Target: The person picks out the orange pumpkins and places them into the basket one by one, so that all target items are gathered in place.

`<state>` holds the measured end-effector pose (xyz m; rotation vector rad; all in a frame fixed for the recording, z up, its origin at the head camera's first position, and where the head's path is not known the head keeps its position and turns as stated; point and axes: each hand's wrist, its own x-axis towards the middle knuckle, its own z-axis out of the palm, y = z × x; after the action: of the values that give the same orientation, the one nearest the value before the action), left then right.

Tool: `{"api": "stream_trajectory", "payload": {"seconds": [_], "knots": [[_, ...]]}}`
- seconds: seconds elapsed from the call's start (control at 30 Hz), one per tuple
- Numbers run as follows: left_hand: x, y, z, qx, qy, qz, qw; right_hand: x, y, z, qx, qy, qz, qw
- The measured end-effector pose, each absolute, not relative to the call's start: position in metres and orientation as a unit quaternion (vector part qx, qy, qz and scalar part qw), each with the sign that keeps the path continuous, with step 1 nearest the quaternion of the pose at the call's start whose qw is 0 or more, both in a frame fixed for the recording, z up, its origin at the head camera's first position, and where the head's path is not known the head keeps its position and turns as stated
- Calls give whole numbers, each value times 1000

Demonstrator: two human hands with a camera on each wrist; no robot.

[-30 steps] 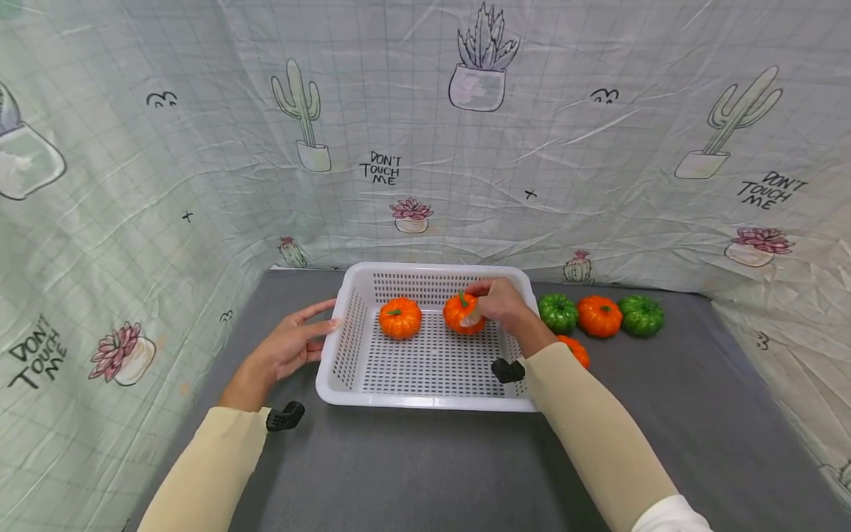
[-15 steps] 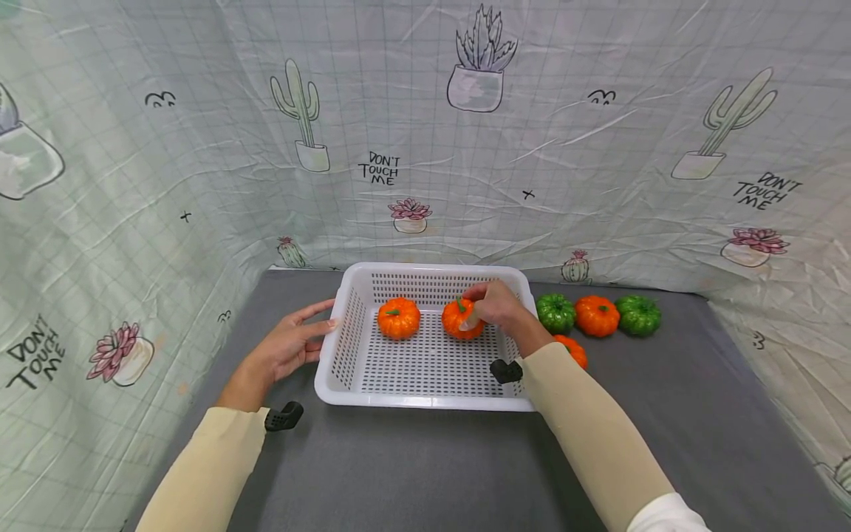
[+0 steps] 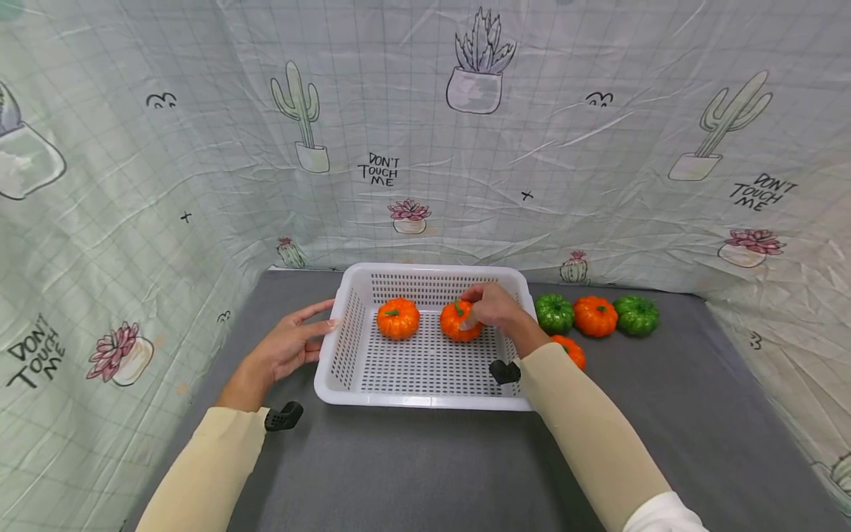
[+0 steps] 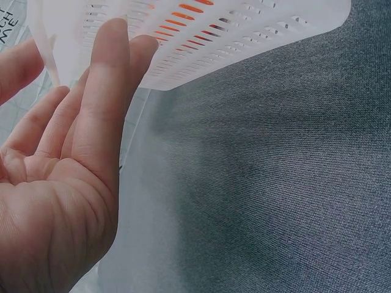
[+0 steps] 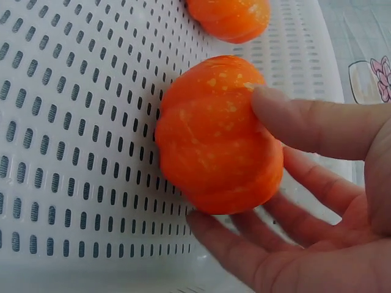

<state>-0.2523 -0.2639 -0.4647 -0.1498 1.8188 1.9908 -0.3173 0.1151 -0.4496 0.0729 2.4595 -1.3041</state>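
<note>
A white perforated plastic basket (image 3: pixel 425 401) stands on the grey tabletop, two small orange pumpkins inside it. My right hand (image 3: pixel 499 307) holds the right-hand pumpkin (image 3: pixel 459 322) down in the basket; in the right wrist view its thumb lies on the side of this ribbed pumpkin (image 5: pixel 214 134) and the fingers reach round the other side. The left pumpkin (image 3: pixel 397 319) sits apart, green stem up. At the basket's left side, my left hand (image 3: pixel 286 346) touches the rim and outer wall. The left wrist view shows its fingers (image 4: pixel 104 104) mostly straight against the wall.
Right of the basket, a green pumpkin (image 3: pixel 555 314), an orange pumpkin (image 3: pixel 595 316) and another green pumpkin (image 3: pixel 637 316) stand in a row. One more orange pumpkin (image 3: pixel 573 353) is partly hidden by my right sleeve. A cactus-printed cloth (image 3: pixel 425 133) hangs behind and at the sides.
My right hand and the pumpkin it holds have shifted very slightly down and left in the basket. The left hand stays at the basket's side.
</note>
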Motion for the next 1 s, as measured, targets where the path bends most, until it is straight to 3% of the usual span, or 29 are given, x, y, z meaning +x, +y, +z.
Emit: {"api": "stream_trajectory", "payload": {"seconds": [0.23, 0.57, 1.0], "knots": [[-252, -263, -464, -53, 662, 714, 220, -311, 115, -449, 28, 876, -447, 178], [-251, -264, -464, -57, 665, 712, 217, -306, 127, -423, 25, 881, -455, 129], [-250, -263, -462, -50, 663, 714, 219, -289, 164, -386, -28, 849, -507, 148]]}}
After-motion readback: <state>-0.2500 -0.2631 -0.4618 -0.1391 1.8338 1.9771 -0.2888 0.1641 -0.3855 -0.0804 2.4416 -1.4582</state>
